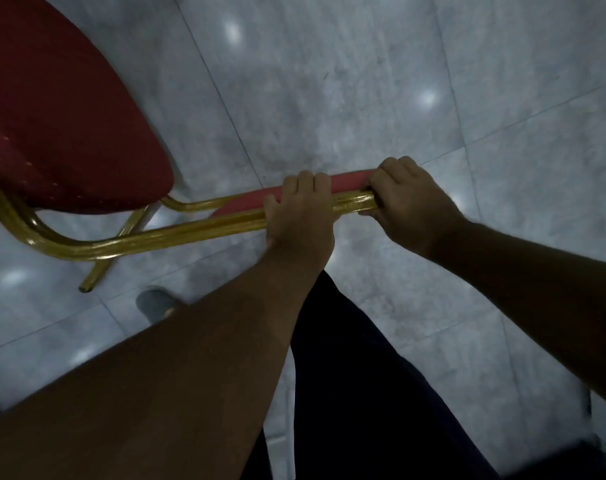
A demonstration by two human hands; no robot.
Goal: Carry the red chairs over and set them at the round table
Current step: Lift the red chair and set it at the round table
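Observation:
A red chair (62, 126) with a gold metal frame (149, 239) hangs tilted over the floor, its padded seat at the upper left and its backrest stretching right toward me. My left hand (299, 213) is wrapped over the backrest's gold rail and red padding. My right hand (410, 202) grips the end of the same backrest, just to the right. One gold chair leg (104, 268) points down at the floor. The round table is out of view.
Grey marble floor tiles (363, 81) with ceiling-light reflections fill the view. My dark trouser leg (363, 375) and a grey shoe (156, 303) are below the chair. Open floor lies ahead and to the right.

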